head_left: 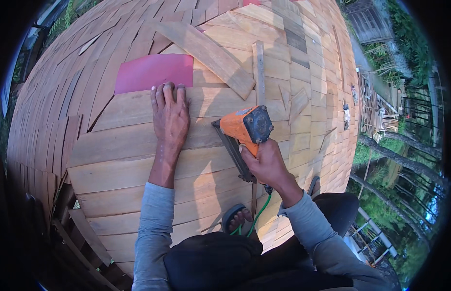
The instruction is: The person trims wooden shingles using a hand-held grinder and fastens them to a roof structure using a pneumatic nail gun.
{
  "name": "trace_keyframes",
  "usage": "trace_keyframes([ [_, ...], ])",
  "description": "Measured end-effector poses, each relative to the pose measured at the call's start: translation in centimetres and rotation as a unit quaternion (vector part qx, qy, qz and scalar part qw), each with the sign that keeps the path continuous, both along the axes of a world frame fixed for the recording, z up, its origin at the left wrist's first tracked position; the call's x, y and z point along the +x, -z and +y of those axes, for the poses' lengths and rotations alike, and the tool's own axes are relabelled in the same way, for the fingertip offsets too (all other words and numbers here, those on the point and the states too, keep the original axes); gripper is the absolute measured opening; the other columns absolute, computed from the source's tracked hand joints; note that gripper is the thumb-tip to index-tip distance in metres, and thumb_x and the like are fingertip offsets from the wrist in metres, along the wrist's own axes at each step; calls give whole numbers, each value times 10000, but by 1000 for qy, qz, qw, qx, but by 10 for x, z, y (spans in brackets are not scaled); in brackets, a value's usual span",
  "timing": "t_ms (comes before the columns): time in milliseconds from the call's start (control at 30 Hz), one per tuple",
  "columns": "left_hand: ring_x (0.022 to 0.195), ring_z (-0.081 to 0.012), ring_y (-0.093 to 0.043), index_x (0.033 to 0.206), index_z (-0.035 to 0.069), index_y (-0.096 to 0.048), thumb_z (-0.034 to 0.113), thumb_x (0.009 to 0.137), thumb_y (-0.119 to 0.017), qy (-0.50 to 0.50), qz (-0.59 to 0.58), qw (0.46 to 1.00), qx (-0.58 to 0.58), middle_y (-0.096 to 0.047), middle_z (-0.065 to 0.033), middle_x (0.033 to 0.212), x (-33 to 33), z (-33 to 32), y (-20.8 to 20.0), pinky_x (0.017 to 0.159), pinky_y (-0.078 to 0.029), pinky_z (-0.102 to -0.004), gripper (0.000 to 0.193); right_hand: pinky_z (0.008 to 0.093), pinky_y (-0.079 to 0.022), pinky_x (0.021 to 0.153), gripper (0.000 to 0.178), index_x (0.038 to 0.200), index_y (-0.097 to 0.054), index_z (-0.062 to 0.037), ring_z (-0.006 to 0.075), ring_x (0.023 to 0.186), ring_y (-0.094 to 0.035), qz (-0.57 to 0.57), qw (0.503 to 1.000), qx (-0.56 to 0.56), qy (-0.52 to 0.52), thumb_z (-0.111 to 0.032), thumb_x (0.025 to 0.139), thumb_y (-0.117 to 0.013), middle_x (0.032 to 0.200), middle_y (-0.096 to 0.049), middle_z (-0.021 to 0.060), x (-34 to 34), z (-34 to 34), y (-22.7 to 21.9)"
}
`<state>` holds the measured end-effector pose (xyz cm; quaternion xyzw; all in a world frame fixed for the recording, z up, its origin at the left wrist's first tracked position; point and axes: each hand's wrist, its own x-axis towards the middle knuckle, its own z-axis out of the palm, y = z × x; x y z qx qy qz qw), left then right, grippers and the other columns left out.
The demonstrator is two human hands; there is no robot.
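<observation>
My right hand is wrapped round the handle of an orange and black nail gun. Its nose, at the left end, is down at the wooden shingles; whether it touches them I cannot tell. A green air hose runs from the handle's base. Flat on the shingles, with fingers stretched out, lies my left hand. Its fingertips are at the lower edge of a pink-red sheet, which lies flat among the shingles.
A loose board lies slantwise beyond my hands, near a narrow wooden strip. Small wood pieces are scattered to the right. My sandalled foot rests below the nail gun. The roof drops off at right toward trees; open framing shows at lower left.
</observation>
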<state>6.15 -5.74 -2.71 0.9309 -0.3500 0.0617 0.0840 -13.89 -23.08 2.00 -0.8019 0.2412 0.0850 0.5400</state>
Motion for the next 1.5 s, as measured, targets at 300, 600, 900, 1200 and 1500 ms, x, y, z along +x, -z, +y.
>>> trace_keyframes([
  [300, 1321, -363, -507, 1331, 69, -648, 114, 947, -553, 29, 61, 997, -34, -567, -135, 1337, 20, 13, -5, 1207, -364, -491, 398, 527, -550, 750, 182, 1016, -646, 17, 466, 833, -674, -106, 990, -71, -67, -75, 866, -694, 864, -665, 255, 9, 34, 3],
  [600, 1324, -333, -510, 1299, 91, -630, 134, 957, -526, 24, -1, 1000, 2, -569, -120, 1317, 20, 16, -11, 1178, -375, -475, 360, 483, -556, 757, 225, 1099, -664, 32, 471, 867, -695, -96, 995, 8, -17, -108, 924, -676, 943, -694, 279, 25, 21, -12],
  [900, 1277, -344, -503, 1244, 87, -615, 159, 957, -527, 24, -4, 1000, 2, -546, -134, 1279, 16, 10, -7, 1162, -366, -481, 308, 482, -556, 750, 204, 1070, -662, 34, 483, 860, -691, -79, 997, 5, -8, -111, 926, -674, 899, -692, 278, 36, 12, -20],
  [1200, 1289, -364, -487, 1253, 73, -614, 146, 960, -513, 26, 23, 999, -16, -538, -142, 1291, 19, 13, -7, 1175, -351, -499, 318, 460, -557, 809, 273, 1163, -666, 37, 446, 895, -711, -82, 995, -43, -29, -103, 929, -663, 940, -708, 277, 42, 16, -2],
  [1500, 1326, -396, -475, 1268, 65, -625, 131, 991, -495, 30, 58, 997, -42, -539, -161, 1316, 17, 22, -10, 1169, -371, -503, 313, 313, -447, 508, 158, 1055, -674, 17, 89, 526, -544, -131, 991, -3, -6, -123, 989, -645, 572, -526, 39, 50, 2, -49],
])
